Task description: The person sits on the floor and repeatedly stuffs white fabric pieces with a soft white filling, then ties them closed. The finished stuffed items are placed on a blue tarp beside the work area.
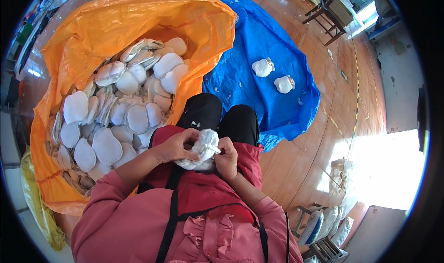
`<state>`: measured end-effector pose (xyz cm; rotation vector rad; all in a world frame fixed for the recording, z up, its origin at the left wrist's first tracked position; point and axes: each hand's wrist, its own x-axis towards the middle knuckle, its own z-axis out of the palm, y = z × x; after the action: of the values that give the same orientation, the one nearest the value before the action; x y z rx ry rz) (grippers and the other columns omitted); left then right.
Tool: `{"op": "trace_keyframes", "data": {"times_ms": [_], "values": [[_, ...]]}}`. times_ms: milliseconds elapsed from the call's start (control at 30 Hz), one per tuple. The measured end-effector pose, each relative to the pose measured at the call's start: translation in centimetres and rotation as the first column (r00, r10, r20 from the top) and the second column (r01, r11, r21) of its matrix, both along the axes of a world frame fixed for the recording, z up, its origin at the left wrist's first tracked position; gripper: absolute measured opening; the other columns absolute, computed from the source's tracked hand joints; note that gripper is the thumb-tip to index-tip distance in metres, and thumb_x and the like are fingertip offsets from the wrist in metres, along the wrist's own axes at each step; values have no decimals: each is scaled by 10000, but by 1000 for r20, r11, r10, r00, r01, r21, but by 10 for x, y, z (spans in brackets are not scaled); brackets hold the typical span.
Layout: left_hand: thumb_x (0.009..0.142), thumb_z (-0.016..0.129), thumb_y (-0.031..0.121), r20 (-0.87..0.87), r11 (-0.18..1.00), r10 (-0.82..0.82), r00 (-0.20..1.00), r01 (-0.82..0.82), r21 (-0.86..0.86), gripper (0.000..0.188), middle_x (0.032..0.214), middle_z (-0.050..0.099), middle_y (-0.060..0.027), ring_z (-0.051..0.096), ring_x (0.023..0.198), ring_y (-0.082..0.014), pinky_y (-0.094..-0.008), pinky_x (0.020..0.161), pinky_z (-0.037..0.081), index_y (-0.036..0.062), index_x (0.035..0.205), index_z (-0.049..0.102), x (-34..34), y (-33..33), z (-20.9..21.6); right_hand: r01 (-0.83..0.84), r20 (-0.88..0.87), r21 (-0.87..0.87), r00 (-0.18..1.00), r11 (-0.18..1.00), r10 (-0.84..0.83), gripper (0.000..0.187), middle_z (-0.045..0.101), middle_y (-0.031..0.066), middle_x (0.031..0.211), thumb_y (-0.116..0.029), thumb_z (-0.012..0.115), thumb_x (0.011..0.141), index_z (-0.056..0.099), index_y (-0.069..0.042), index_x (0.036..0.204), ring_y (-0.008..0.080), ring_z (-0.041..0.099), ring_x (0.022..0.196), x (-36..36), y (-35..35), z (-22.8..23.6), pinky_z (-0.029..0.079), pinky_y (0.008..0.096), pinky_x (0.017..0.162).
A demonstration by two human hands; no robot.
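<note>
Left hand [178, 146] is curving its thumb and fingers around the near-left side of a soft, rounded white cloth bundle [206, 142], gripping it above the person's lap. Right hand [226, 157] is closing at the bundle's three o'clock side, its thumb and fingertips seeming to pinch a narrow white strip or twisted end; the exact hold is partly hidden. The bundle is sitting between both hands, over a dark red fabric apron [203, 189].

From the bundle, a large orange woven-plastic sack [138, 5] is lying open from nine to eleven o'clock, holding many flat, off-white oval cloth pieces [107, 146]. Toward one o'clock, a bright blue plastic sheet [277, 110] is spreading over the floor, carrying two compact white bundles, one [263, 67] just beside the other [284, 84].

For a good result, the left hand should probably be steadying the body of the bundle while the right is drawing the strip snug with even tension. Pulling too sharply could be loosening the layers or distorting the round shape; keeping the fingertips close to the crossing point would likely be giving better control.
</note>
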<state>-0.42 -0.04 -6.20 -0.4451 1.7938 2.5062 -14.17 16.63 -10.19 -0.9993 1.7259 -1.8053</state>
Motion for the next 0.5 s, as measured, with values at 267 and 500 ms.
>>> {"op": "trace_keyframes", "data": {"times_ms": [267,500], "values": [[737,868,279,9,840,186,982,-154,-520,564,1021,555,-113,603,928,-227,-357,839,495,26,1106,525,-9,46,12,-231,418,124,894,965,160,238,566,-33,881,121,631,789,564,-77,903,89,527,860,-12,18,-22,436,224,774],[717,852,236,27,758,118,993,-72,-648,505,1017,571,-151,618,942,-316,-386,837,499,-15,1041,558,-29,51,24,-619,491,206,735,758,467,626,560,101,1232,5,676,879,363,-58,1417,222,546,1209,-78,38,32,441,363,1027]]}}
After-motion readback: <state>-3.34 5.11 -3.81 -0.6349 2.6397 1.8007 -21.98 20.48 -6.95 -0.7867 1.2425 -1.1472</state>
